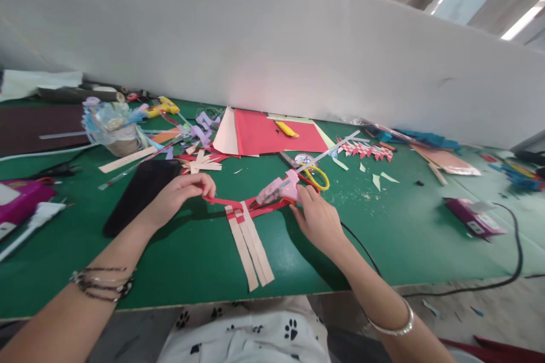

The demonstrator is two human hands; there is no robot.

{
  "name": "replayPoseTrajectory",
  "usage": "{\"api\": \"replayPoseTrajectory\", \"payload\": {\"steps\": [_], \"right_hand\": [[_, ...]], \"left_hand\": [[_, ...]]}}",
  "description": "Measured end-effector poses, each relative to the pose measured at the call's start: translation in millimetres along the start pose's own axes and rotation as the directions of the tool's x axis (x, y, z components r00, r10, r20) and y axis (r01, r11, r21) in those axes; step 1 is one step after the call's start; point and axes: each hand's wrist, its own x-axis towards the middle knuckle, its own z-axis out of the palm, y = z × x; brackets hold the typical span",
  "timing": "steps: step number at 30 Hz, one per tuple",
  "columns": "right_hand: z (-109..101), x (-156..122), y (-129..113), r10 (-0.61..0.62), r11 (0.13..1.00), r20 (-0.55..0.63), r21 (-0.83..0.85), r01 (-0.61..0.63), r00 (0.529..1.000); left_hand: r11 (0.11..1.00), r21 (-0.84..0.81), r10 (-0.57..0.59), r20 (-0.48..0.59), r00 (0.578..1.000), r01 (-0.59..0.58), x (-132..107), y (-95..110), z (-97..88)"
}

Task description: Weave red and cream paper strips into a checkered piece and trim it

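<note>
Between the thumb and fingers of my left hand (185, 195) is the end of a red paper strip (221, 201). The strip runs into a small piece of weaving (237, 215), where red strips cross cream strips (253, 247) that hang toward the table's front edge. My right hand (317, 215) is closed around a pink hot glue gun (281, 187), with a long pale glue stick (330, 150) sticking out behind it. The gun's nozzle points left, over the red strips by the weaving. Scissors (320, 178) with yellow and red handles lie just behind the gun.
On the green table (191, 272) a black phone-like slab (142, 195) lies near my left hand. Red sheets (276, 139) with a yellow cutter (286, 129), paper scraps, a yellow glue gun (164, 106) and a checkered woven piece (366, 149) lie behind. A purple box (472, 218) with a cord sits right.
</note>
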Motion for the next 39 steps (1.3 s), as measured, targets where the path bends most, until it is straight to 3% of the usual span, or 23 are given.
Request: {"api": "replayPoseTrajectory", "payload": {"steps": [20,39], "right_hand": [[-6,-2,19,0.075,0.997,0.000,-0.010,-0.075,0.997],[-14,-11,45,0.202,0.969,-0.009,-0.145,-0.201,0.979]], "left_hand": [[0.996,-0.082,0.020,-0.002,1.000,-0.021,-2,1,-0.3],[0.995,-0.096,0.017,0.007,1.000,-0.017,-1,-1,-1.4]]}}
